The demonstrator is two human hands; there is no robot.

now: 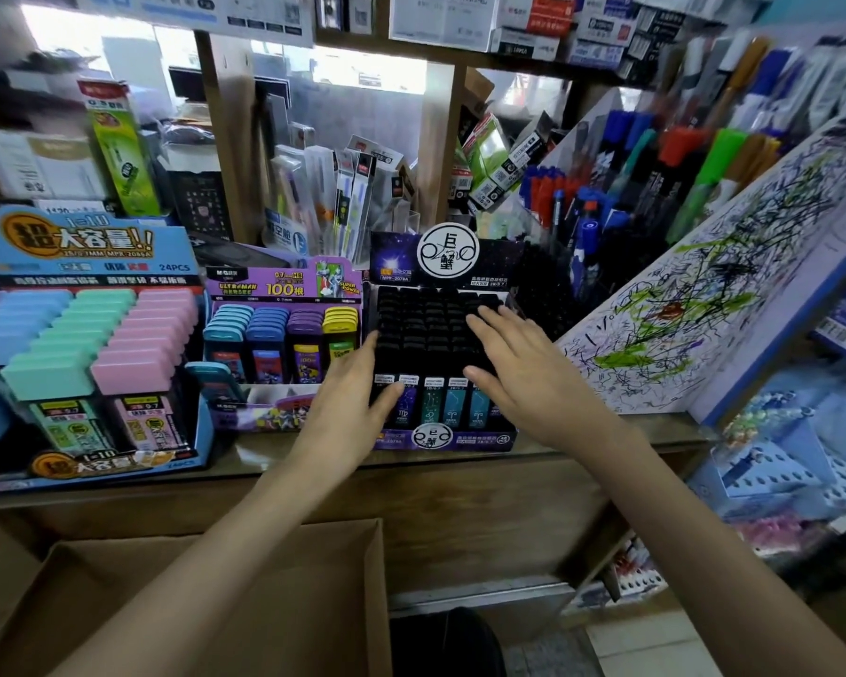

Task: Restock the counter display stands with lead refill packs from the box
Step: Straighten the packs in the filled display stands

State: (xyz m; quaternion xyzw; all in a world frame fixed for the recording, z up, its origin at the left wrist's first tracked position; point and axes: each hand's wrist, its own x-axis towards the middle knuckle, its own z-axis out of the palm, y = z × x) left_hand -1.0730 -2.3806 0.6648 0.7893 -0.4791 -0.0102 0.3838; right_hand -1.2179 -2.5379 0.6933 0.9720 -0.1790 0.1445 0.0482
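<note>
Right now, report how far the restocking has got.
Done: the black stand, pastel stand and purple stand all show full rows. In hand: the left hand and right hand rest open on the black stand's packs, seemingly levelling them. Left: a teal pack leans outside the purple stand; the box shows no packs where visible.

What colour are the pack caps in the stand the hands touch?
Black; the caps show best in the head view.

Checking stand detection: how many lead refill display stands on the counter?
3: blue stand left, purple stand middle, black stand right. More may be hidden behind.
</note>
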